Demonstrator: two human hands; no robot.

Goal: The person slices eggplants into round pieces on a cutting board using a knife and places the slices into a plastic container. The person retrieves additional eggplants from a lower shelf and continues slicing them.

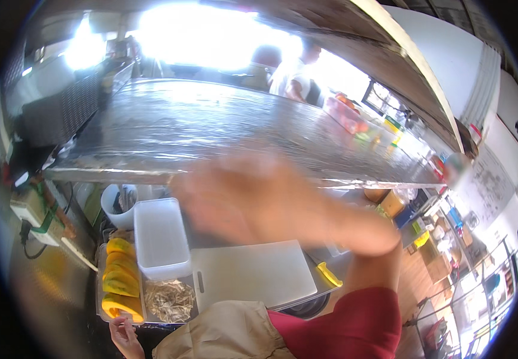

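My right hand (241, 194) reaches across the middle of the view, above a white cutting board (247, 272) and near the front edge of the foil-covered shelf. Motion smears its fingers, so whether it holds anything is hidden. At the lower left, my left hand (125, 338) is beside the near end of a clear tray (101, 281), its fingers loosely curled and slightly apart, with nothing visible in them. Several cut pumpkin pieces (121, 272) with orange flesh lie in a row in that tray. An empty-looking translucent plastic container (162, 236) stands between the tray and the board.
Crumpled brownish paper-like material (169, 299) lies below the container. A yellow handle (329, 274) sticks out right of the board. The foil-covered shelf (199, 119) spans overhead of the work surface. A white bucket (117, 206) holds utensils. Another person (292, 78) stands beyond the shelf.
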